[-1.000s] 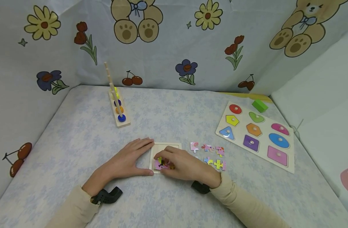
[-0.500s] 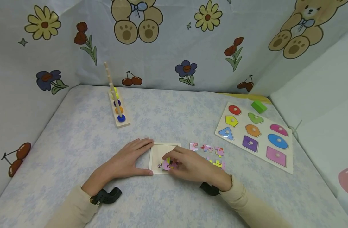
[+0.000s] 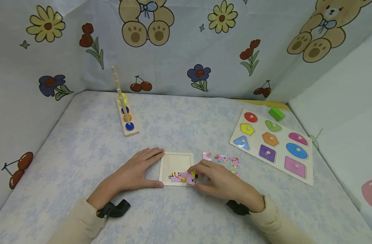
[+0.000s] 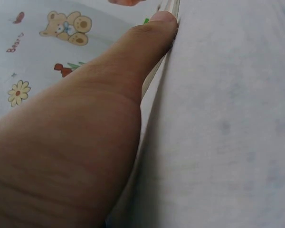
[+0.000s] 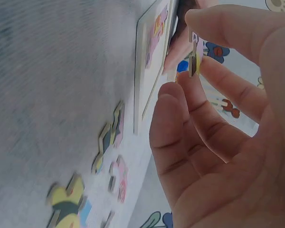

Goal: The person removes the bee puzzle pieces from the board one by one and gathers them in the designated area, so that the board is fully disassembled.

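A square wooden puzzle tray (image 3: 176, 162) lies in front of the person. Its left side sits between the thumb and fingers of the left hand (image 3: 140, 169), which rests on the table with fingers straight. In the left wrist view the thumb (image 4: 152, 35) lies along the tray's edge. Joined pink and yellow jigsaw pieces (image 3: 177, 177) lie low in the tray. At its lower right, the right hand (image 3: 217, 179) pinches one jigsaw piece (image 3: 191, 178) between thumb and fingers. The right wrist view shows this held piece (image 5: 194, 59) edge-on, raised above the tray's level.
Several loose jigsaw pieces (image 3: 221, 158) lie right of the tray, some hidden by the right hand. Farther right is a peg board of coloured shapes (image 3: 256, 144), with a green block (image 3: 276, 114) behind it. A wooden ring stacker (image 3: 132, 131) stands at the back left.
The right hand has moved right across the tray with its jigsaw piece, from the lower left to the lower right. Joined pieces in the tray now show. The left hand has stayed put.
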{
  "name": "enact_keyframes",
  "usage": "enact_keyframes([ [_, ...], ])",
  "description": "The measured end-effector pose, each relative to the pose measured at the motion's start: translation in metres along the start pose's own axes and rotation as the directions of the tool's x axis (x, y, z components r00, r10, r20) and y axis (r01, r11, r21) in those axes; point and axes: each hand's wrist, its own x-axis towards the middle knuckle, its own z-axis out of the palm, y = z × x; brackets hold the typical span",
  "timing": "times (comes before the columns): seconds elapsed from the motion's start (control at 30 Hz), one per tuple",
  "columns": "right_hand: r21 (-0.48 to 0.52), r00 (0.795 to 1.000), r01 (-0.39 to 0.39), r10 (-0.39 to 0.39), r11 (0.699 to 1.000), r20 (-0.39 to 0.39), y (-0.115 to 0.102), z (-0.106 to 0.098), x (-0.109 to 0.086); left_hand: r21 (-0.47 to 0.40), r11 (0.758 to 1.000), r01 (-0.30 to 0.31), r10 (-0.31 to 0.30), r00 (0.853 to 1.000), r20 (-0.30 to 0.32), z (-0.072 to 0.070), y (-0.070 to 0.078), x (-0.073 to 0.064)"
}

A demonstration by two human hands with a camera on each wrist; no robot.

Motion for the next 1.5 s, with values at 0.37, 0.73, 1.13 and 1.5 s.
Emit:
enact_keyframes([
  [0.37,-0.014,1.0,-0.016,0.015,1.0,-0.016,0.013,-0.004,-0.021,0.008,1.0,0.014,-0.014,1.0,0.016,-0.001,0.0,0.001],
  [0.73,-0.015,0.999,-0.021,0.022,1.0,0.046,0.022,-0.005,-0.03,0.016,1.0,0.016,-0.016,1.0,0.013,0.0,-0.001,0.001],
  [1.13,-0.044,0.997,-0.015,0.019,0.999,0.076,0.024,-0.005,-0.034,-0.002,1.0,0.011,-0.011,1.0,-0.003,0.0,0.0,0.001],
  [1.5,-0.065,0.996,-0.016,0.022,0.998,0.092,0.026,-0.004,-0.035,0.003,1.0,0.011,-0.011,1.0,0.007,0.0,-0.001,0.001],
])
